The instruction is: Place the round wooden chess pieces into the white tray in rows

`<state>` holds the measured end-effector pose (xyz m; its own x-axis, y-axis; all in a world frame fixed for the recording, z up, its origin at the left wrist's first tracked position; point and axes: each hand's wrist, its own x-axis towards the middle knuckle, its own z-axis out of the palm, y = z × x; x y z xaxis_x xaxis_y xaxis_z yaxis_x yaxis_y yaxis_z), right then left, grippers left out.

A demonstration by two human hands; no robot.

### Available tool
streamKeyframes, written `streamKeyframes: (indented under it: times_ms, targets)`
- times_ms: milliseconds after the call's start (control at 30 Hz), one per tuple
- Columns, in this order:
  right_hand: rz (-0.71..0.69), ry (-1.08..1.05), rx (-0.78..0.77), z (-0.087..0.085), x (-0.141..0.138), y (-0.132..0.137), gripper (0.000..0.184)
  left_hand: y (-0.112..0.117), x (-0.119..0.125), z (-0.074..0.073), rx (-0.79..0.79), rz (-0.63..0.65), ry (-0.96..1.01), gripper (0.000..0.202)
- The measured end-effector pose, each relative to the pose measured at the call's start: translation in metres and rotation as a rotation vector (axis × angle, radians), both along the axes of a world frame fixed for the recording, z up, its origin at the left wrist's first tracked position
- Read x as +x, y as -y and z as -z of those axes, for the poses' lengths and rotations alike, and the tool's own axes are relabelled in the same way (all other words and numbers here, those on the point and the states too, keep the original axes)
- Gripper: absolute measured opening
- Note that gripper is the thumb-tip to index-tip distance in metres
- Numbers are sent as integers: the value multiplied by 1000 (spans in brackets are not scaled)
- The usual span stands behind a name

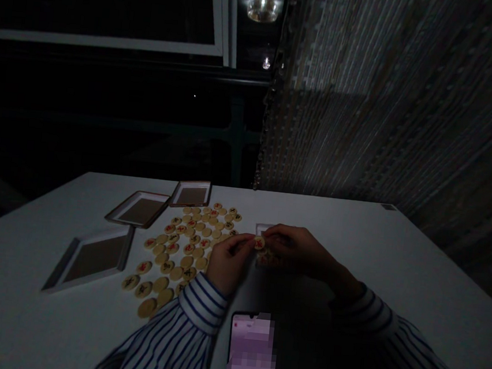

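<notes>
A round wooden Chinese chess piece (259, 242) with a red character faces me between my two hands. My left hand (228, 262) is closed, thumb and forefinger pinching the piece at its left edge. From the other side, the bent fingers of my right hand (298, 250) also grip it. Below them lies a small white box (260, 228), mostly covered by my right hand. A few red-marked pieces (264, 261) show in its near part. To the left of my hands many loose pieces (188, 248) are spread out, some with red or dark characters, others blank side up.
On the white table (394, 268), a white-sided tray (128, 248) and two brown-edged trays or lids stand left of the pieces. A lit phone (250, 341) lies nearest me, between my forearms. Beyond the table hang a bead curtain (332, 100) and a dark window. Light is dim.
</notes>
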<state>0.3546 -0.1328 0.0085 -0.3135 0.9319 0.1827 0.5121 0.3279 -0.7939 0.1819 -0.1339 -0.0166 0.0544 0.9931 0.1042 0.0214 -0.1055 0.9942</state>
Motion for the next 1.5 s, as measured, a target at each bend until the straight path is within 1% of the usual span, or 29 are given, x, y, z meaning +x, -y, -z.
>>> streamKeyframes:
  times_ms: [133, 233, 433, 567, 700, 867, 1033, 1167, 1367, 1500]
  targets:
    - [-3, -61, -62, 4, -2, -1, 23, 0, 1, 2, -11, -4, 14, 23]
    - [3, -94, -82, 6, -3, -1, 22, 0, 1, 2, -23, 1, 30, 22]
    - [9, -71, -72, 3, -3, 0, 19, 2, 1, 0, -28, 27, 19, 18]
    - [8, -77, -93, 3, -2, 1, 18, 3, 1, -2, -9, 12, -2, 18]
    - [-5, -82, -119, 3, -1, 1, 19, 3, 3, -2, -26, -8, 27, 14]
    - [-20, -29, -82, 2, 0, 1, 20, 2, 2, 2, -10, 9, -10, 17]
    - [-60, 87, 55, 4, 3, -2, 24, 1, 0, 6, 0, 19, -19, 22]
    - [-97, 183, 135, 0, 4, -1, 24, 2, 0, 5, -12, 25, -9, 23]
    - [-133, 261, 158, -9, 0, 3, 23, 2, 0, 5, -51, 89, -28, 21]
    - [-111, 255, 147, -11, -1, 4, 21, 1, 0, 8, -34, 86, -73, 21]
